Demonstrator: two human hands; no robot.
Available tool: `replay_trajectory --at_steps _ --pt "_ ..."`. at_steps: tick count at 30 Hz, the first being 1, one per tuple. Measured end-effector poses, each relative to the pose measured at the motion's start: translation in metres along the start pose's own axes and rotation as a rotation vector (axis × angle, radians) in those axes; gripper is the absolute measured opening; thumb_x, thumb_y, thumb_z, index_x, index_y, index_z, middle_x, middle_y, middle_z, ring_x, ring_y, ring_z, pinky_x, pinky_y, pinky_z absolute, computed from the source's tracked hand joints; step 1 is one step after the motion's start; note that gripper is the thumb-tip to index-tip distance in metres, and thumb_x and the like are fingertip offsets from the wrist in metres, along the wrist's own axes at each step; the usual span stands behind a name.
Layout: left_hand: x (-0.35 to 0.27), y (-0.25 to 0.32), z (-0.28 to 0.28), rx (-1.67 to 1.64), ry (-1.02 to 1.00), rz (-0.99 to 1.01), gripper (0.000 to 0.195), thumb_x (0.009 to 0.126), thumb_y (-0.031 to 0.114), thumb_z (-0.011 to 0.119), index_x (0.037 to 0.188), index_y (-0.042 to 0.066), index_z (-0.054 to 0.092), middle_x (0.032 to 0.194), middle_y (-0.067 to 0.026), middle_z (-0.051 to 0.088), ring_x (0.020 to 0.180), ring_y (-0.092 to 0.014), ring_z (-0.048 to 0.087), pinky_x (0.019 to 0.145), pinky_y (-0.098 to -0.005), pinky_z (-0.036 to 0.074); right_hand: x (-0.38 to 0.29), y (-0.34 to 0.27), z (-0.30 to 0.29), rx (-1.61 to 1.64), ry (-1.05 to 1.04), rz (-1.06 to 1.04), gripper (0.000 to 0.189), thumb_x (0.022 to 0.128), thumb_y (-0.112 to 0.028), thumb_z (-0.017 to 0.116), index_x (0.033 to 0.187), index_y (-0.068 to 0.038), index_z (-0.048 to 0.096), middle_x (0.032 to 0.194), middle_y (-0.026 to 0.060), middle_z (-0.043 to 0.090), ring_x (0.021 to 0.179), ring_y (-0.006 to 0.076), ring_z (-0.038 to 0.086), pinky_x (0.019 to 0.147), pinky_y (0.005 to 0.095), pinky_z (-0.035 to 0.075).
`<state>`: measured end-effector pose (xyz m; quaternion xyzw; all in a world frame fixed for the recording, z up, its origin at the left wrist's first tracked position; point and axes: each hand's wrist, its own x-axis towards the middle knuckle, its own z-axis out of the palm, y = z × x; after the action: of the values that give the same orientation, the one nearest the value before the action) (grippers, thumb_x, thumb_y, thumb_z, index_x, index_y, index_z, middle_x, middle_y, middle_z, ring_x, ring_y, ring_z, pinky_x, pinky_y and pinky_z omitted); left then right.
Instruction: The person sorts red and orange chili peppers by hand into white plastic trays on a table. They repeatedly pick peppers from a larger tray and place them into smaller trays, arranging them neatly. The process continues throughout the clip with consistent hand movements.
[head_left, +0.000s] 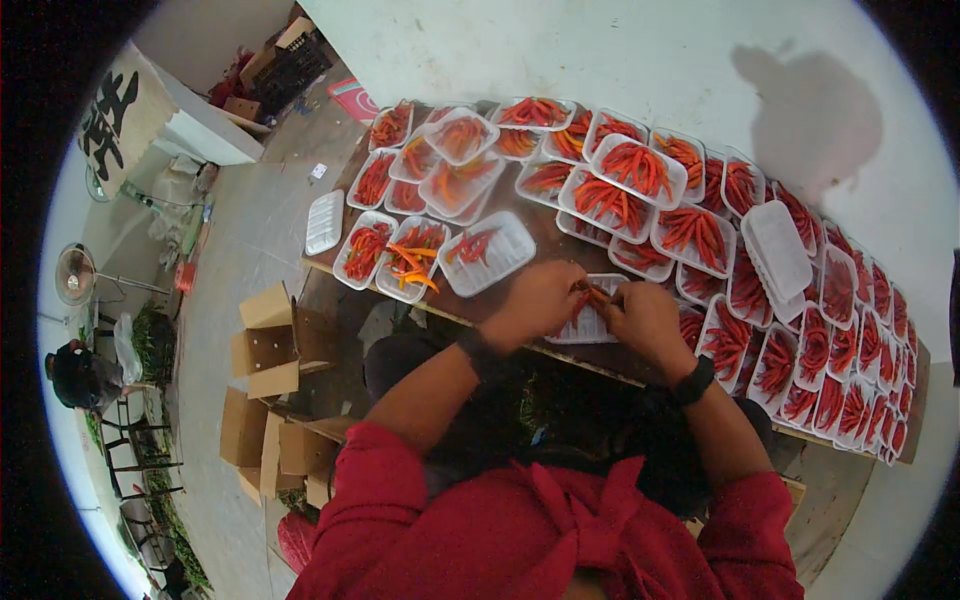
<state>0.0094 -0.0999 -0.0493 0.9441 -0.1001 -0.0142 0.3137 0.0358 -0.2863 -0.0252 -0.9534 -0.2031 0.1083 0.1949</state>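
Both my hands meet over a white foam tray (592, 326) at the near edge of the brown table (525, 196). My left hand (541, 300) has its fingers closed on red chili peppers at the tray's left side. My right hand (646, 316) pinches the stem end of chili peppers (598, 294) close beside it. Some red chilies lie in the tray below, partly hidden by the hands. Left of my left hand stands a tray with a few red chilies (474, 247). Further left, another tray holds red, orange and yellow chilies (412, 259).
Many filled trays, some stacked, cover the table's right side (750, 285) and back. An upturned foam tray (324, 222) lies at the left edge. Open cardboard boxes (271, 349) stand on the floor at left. A wall backs the table. A person (82, 375) is far left.
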Motion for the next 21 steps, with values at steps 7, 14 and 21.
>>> replay_trajectory --at_steps 7,14,21 --pt "-0.002 -0.002 0.011 0.063 0.062 0.099 0.017 0.083 0.022 0.060 0.096 0.022 0.071 0.088 -0.0084 0.066 0.086 -0.031 0.062 0.074 -0.0435 0.050 0.002 0.002 0.003 -0.074 -0.035 0.013 0.035 0.080 -0.038 0.065 0.071 -0.005 0.069 0.070 0.0184 0.063 0.068 0.0369 0.063 0.060 0.0476 0.048" --pt "-0.001 -0.002 0.014 0.135 0.034 0.085 0.020 0.081 0.022 0.060 0.099 0.021 0.069 0.090 -0.0093 0.065 0.087 -0.032 0.062 0.074 -0.0433 0.051 0.001 0.005 0.002 -0.094 -0.038 -0.082 0.053 0.088 -0.052 0.052 0.077 -0.003 0.071 0.076 0.0213 0.066 0.070 0.0405 0.065 0.061 0.0497 0.051" --pt "-0.003 0.006 0.006 0.144 0.027 0.066 0.018 0.081 0.022 0.061 0.096 0.016 0.068 0.090 -0.0117 0.064 0.085 -0.033 0.062 0.072 -0.0444 0.051 0.000 -0.001 -0.004 -0.054 -0.035 -0.053 0.042 0.081 -0.043 0.061 0.075 -0.003 0.070 0.072 0.0200 0.064 0.070 0.0383 0.064 0.062 0.0479 0.049"
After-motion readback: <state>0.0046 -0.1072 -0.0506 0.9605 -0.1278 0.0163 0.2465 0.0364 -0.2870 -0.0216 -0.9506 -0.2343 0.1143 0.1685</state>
